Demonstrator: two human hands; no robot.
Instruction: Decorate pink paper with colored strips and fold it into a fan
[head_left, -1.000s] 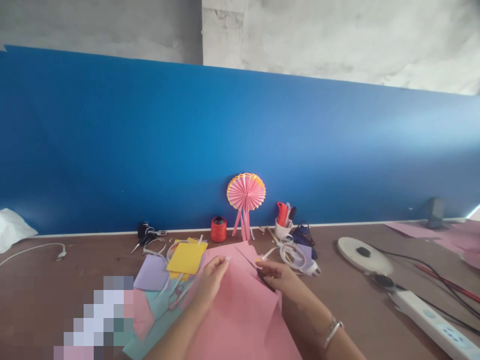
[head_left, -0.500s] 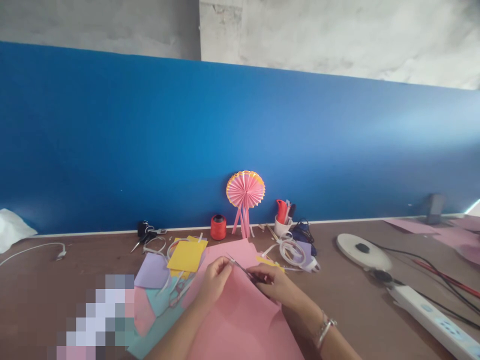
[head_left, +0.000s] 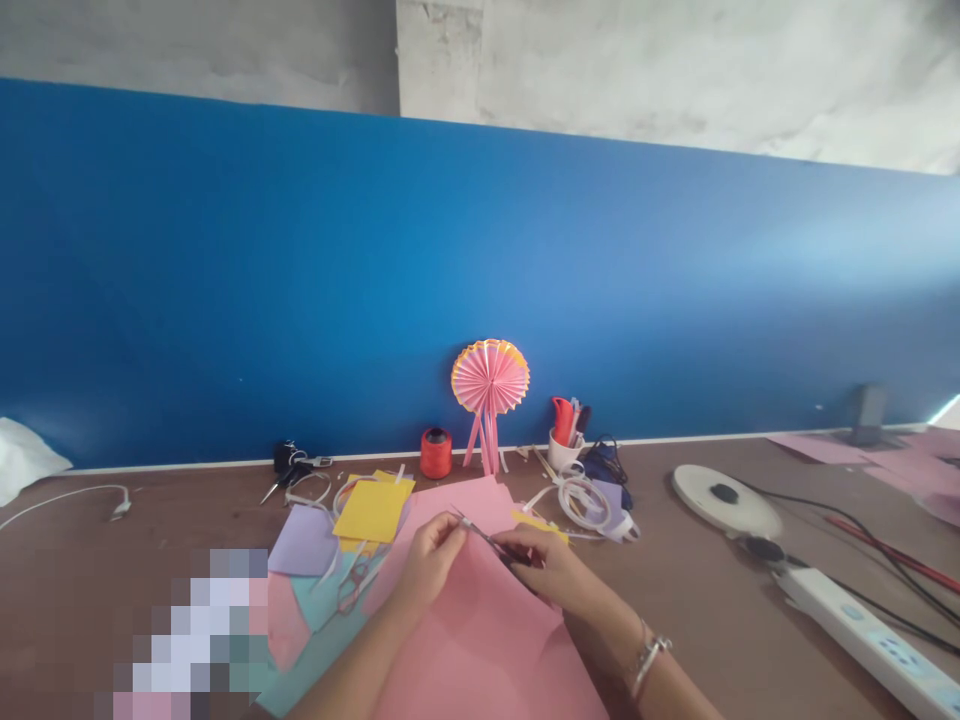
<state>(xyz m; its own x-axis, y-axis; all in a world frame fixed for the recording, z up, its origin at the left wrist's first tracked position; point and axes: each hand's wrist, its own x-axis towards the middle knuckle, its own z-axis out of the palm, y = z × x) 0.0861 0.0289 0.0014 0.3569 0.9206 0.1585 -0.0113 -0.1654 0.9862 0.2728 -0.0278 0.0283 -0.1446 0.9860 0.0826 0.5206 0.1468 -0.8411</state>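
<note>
We are looking down at a brown surface (head_left: pixel 712 620) strewn with craft supplies, with a blue wall panel (head_left: pixel 225 280) filling the middle of the frame. In the lower centre, the left hand (head_left: pixel 427 560) is pinching the top edge of a large pink sheet of paper (head_left: pixel 480 650) between thumb and fingertips, lifting that edge slightly. The right hand (head_left: pixel 559 572) is clenching the handles of small metal scissors (head_left: pixel 491 540).

The scissors are lying across the sheet's upper edge, between the two hands. Their long axis is running from lower right to upper left, with the tips pointing at the left hand's fingertips and almost touching them. We cannot tell whether the blades are parted. The sheet is spreading down from both hands to the bottom edge of the frame, so each hand is already on it.

Left of the hands, a yellow square of paper (head_left: pixel 373 510) is resting over a lilac one (head_left: pixel 304 540). Behind them, against the panel, a pleated pink and yellow paper fan (head_left: pixel 490 378) is standing beside an orange spool of thread (head_left: pixel 435 452) and a white cup of tools (head_left: pixel 564 450). A white power strip (head_left: pixel 870 640) is lying at lower right.
</note>
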